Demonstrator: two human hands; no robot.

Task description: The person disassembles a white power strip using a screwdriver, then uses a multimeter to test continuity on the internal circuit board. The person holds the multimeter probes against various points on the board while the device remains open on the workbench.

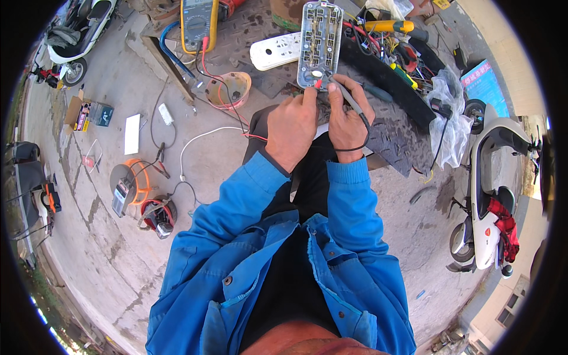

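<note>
An opened power strip (320,41) lies lengthwise on the dark metal work surface, its inner contacts and wiring bare. My left hand (293,127) is closed around a red test probe (318,84) at the near end of the strip. Pinched in my right hand (349,127) is a black test probe (351,102), its lead looping past the wrist. Both tips point into the strip's near end; whether they touch metal cannot be made out. Beyond my left hand stands a yellow multimeter (199,26) with a red lead plugged in. The white cover (277,52) rests left of the strip.
A black tray (384,74) of tools and wires sits at the right, beside a clear plastic bag (447,115). An orange bowl (228,90) is to the left. Cables, a box (89,114) and an orange reel (139,182) lie on the ground; scooters (488,195) stand around.
</note>
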